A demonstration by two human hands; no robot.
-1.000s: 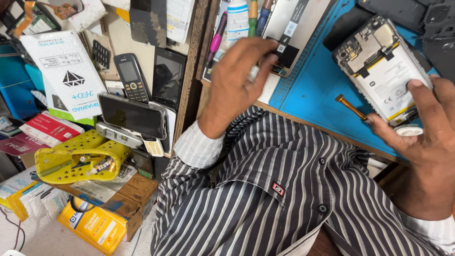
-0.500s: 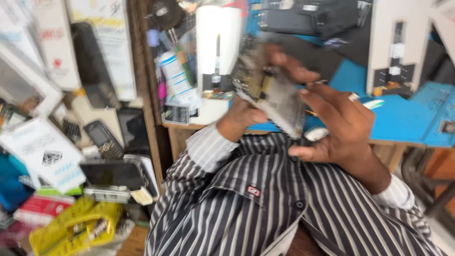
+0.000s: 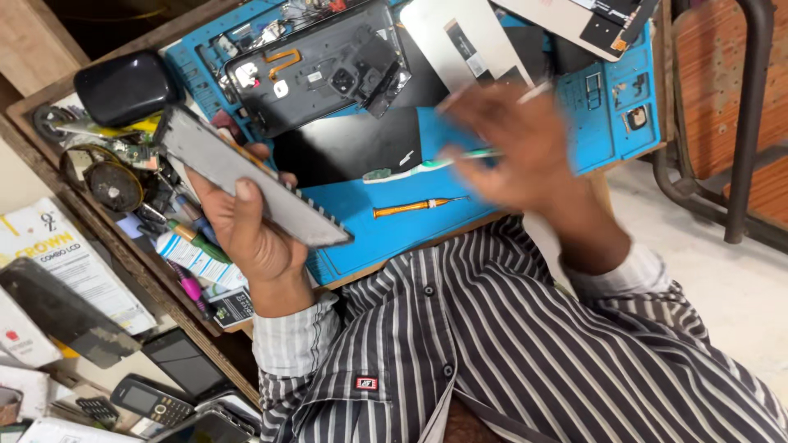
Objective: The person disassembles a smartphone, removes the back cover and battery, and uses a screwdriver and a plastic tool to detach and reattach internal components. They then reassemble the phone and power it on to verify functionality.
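Since the earlier frame, both hands have parted: the left hand now grips the grey phone panel alone, while the blurred right hand pinches a white-green toothbrush. Below-left of the left hand lies a white-and-yellow box.

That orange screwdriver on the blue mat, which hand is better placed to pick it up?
Right. The right hand hovers, blurred, just above the orange screwdriver, while the left hand is busy gripping the grey phone.
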